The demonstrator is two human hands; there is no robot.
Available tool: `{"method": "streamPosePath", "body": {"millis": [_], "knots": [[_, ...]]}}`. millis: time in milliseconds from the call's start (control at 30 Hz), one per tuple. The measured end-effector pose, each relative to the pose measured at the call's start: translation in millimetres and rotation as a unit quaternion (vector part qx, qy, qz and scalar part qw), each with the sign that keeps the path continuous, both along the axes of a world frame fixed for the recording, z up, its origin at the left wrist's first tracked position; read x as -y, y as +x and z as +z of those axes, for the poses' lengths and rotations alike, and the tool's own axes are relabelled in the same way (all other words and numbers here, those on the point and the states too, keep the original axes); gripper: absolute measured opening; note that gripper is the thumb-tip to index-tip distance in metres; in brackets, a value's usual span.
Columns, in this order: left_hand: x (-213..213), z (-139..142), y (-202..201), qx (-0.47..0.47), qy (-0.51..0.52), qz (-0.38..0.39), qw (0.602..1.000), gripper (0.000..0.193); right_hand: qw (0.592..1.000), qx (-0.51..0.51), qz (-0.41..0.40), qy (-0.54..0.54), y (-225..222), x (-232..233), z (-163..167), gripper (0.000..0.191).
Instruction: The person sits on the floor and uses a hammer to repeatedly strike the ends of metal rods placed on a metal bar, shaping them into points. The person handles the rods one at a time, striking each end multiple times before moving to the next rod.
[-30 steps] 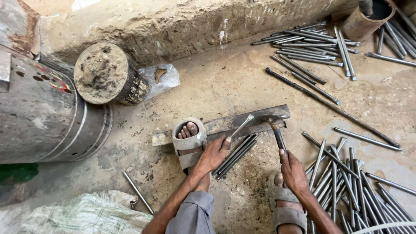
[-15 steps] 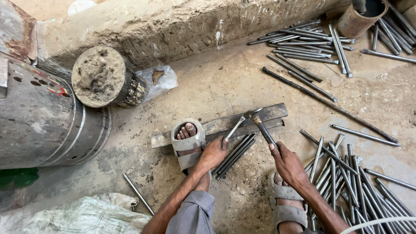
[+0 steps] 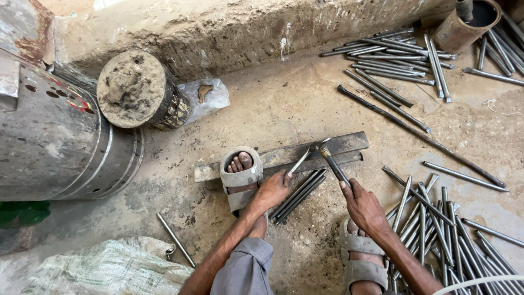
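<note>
My left hand (image 3: 273, 191) pinches a thin metal rod (image 3: 301, 160), laying its far end on a flat steel bar (image 3: 284, 155) that lies on the dusty floor. My right hand (image 3: 363, 206) grips the handle of a small hammer (image 3: 327, 155), whose head rests on the rod's tip over the bar. My left foot in a grey sandal (image 3: 240, 177) stands on the bar's left part. A few finished rods (image 3: 297, 195) lie just below the bar between my hands.
A heap of rods (image 3: 436, 224) lies at the right by my right sandalled foot (image 3: 360, 257). More rods (image 3: 393, 54) lie at the back near a rusty pipe (image 3: 464, 22). A large metal drum (image 3: 60, 142), a mud-caked cylinder (image 3: 136, 90), a woven sack (image 3: 103, 267) and a lone rod (image 3: 176, 239) fill the left.
The hammer was raised and tilted half a second ago; now its head is down on the rod's tip. My left hand keeps the rod on the bar.
</note>
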State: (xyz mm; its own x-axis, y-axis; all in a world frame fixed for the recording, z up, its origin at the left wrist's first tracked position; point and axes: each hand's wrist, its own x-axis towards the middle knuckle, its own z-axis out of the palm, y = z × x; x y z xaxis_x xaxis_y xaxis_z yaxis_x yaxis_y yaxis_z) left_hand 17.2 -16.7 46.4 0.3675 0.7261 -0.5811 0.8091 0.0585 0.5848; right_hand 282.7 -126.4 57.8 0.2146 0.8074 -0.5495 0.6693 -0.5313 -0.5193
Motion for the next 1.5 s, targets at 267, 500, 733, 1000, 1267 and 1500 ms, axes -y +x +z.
{"method": "streamPosePath", "body": {"millis": [267,500,733,1000,1267,1500], "knots": [[0.4,28.4,2.7,0.001,-0.034,0.031,0.999,0.053,0.997,-0.06,-0.038,0.027,0.2,-2.3,67.2,0.047],[0.8,21.6,1.6,0.001,-0.022,0.025,0.999,0.05,0.951,-0.064,-0.098,0.285,-10.2,4.5,77.3,0.047],[0.0,4.1,0.8,0.049,0.043,0.036,0.997,0.049,0.996,0.019,0.032,0.076,-17.7,-25.2,82.6,0.048],[0.9,-13.5,-0.9,0.07,0.107,0.022,0.991,0.041,0.973,-0.044,-0.085,0.21,-25.0,-0.3,80.4,0.044],[5.2,-1.2,2.5,0.048,0.082,0.038,0.995,0.043,0.997,0.039,-0.031,0.061,6.4,-14.3,56.0,0.048],[1.0,14.4,3.9,0.028,0.009,0.034,0.999,0.044,0.968,-0.043,-0.136,0.205,-7.5,-2.2,79.9,0.05]]}}
